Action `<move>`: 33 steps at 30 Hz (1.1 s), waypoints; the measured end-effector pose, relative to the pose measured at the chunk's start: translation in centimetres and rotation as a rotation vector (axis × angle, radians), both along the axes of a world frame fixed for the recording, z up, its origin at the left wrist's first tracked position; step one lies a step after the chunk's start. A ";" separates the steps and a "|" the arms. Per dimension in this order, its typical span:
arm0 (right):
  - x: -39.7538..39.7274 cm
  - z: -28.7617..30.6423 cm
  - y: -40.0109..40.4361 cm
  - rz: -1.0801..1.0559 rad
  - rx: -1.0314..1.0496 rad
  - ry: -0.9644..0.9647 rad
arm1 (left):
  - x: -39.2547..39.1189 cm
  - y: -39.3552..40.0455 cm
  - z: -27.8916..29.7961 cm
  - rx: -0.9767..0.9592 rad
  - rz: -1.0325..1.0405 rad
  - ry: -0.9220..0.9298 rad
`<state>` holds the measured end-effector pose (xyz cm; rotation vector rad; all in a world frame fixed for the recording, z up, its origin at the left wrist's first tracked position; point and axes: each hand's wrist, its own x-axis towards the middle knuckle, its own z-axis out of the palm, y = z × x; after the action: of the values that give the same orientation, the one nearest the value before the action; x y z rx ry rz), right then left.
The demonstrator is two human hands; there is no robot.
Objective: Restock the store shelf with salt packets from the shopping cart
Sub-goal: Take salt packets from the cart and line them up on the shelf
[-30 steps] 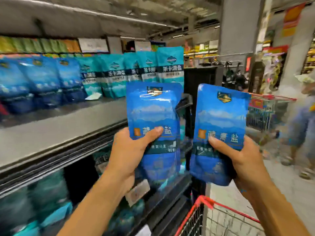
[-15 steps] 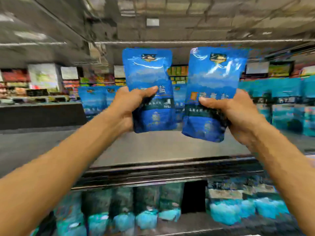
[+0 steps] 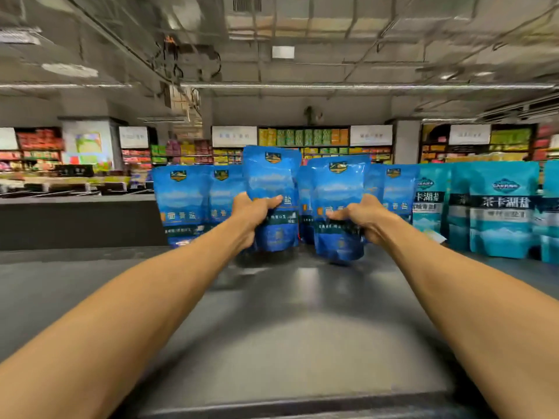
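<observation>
- Gripping one blue salt packet each: left hand (image 3: pixel 257 211) curled round the left packet (image 3: pixel 270 195), thumb across its front; right hand (image 3: pixel 361 217) curled round the right packet (image 3: pixel 338 204), fingers wrapped over its lower front.
- Stretching out below both arms: grey shelf top (image 3: pixel 287 328), wide and mostly bare at the near side.
- Standing at the right rear of that shelf: teal packets (image 3: pixel 502 207), upright, in a row.
- Standing at the rear centre: a row of blue packets (image 3: pixel 181 201) of the same kind, upright, just behind the two held ones.
- Held upright just in front of that row, bottoms near the shelf surface; touching it or not, cannot tell.
- Judged partway along: several blue packets already shelved, these two not yet released; shopping cart out of view, so remaining stock unknown.
</observation>
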<state>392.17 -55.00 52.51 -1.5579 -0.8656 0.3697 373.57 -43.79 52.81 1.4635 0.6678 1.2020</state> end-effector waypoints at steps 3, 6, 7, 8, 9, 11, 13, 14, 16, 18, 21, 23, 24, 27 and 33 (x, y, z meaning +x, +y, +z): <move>1.3 -0.7 2.3 0.006 -0.038 0.002 | 2.0 2.5 -1.4 0.021 -0.006 0.024; 1.9 -1.0 3.7 0.032 -0.069 0.003 | 2.8 4.2 -2.8 0.041 -0.029 0.055; 2.2 -1.1 3.8 0.029 -0.085 -0.023 | 2.9 4.6 -3.1 0.055 -0.036 0.072; 2.3 -1.1 3.7 0.029 -0.118 -0.066 | 2.8 4.9 -3.3 0.067 -0.038 0.097; 2.4 -1.1 3.4 0.032 -0.180 -0.126 | 2.6 5.2 -3.4 0.079 -0.039 0.140; 2.6 -0.8 2.3 0.037 -0.346 -0.229 | 2.0 5.5 -3.7 0.108 -0.035 0.282; 2.9 -0.5 1.6 0.023 -0.525 -0.352 | 1.4 5.4 -4.1 0.171 0.026 0.484; 2.9 -0.3 1.4 0.017 -0.603 -0.412 | 1.1 5.2 -4.3 0.219 0.083 0.609; 2.6 0.0 1.4 0.007 -0.654 -0.443 | 0.7 4.4 -4.6 0.324 0.204 0.826; 2.4 0.0 1.9 -0.044 -0.625 -0.356 | 0.6 3.8 -4.5 0.378 0.241 0.880; 2.4 -0.6 3.1 -0.115 -0.510 -0.225 | 0.9 3.6 -4.0 0.323 0.169 0.847; 2.2 -1.3 3.9 -0.124 -0.453 -0.211 | 1.1 3.6 -3.8 0.241 0.116 0.794; 2.3 -1.6 4.2 -0.122 -0.431 -0.219 | 1.2 3.6 -3.7 0.223 0.104 0.779; 2.7 -2.2 4.8 -0.118 -0.376 -0.228 | 1.4 3.7 -3.6 0.229 0.110 0.741; 3.1 -2.9 4.6 -0.131 -0.409 -0.252 | 1.4 3.3 -3.8 0.330 0.151 0.827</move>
<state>395.23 -50.37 49.64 -2.0628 -0.9117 0.2693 374.92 -40.49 48.99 2.2488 1.1831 0.8027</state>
